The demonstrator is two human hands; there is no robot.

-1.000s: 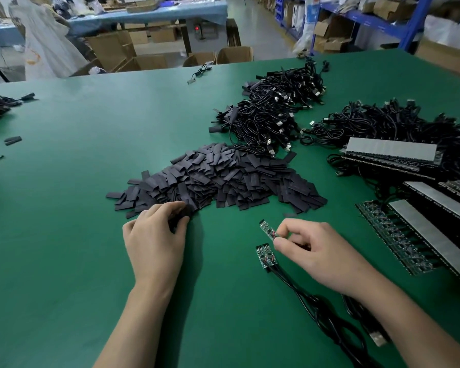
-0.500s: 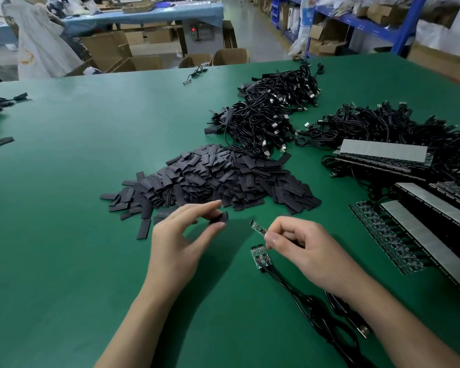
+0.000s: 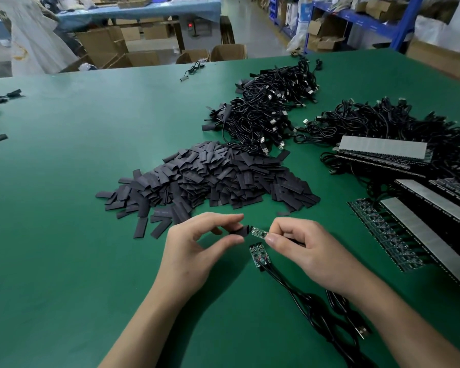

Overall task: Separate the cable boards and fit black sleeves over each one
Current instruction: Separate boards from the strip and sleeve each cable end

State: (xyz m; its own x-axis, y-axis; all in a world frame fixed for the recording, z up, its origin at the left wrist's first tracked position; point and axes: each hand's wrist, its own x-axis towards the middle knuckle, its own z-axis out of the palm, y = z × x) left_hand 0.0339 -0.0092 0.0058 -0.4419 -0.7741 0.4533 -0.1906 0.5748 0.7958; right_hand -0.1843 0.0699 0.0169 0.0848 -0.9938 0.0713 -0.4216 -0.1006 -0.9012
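Sleeve [image 3: 240, 231] is pinched by the left hand [image 3: 194, 251], its mouth at the tip of a board [image 3: 259, 232] pinched by the right hand [image 3: 311, 251]. Both are held toward the tabletop's [image 3: 64, 235] near edge. Board markings cannot be read.

Single wide-angle view, worn on the head. Faces forward and down over the green table [image 3: 64, 235], centred roughly on the sleeve pile [image 3: 210, 179]. Sits close above the left hand [image 3: 197, 251] and right hand [image 3: 311, 251], both just nearside of the sleeve pile, forearms entering from the bottom edge. Reaches beyond the sleeve pile to cable heaps [image 3: 266, 112], and farther off to blue shelving [image 3: 356, 17], small and curved by the lens.
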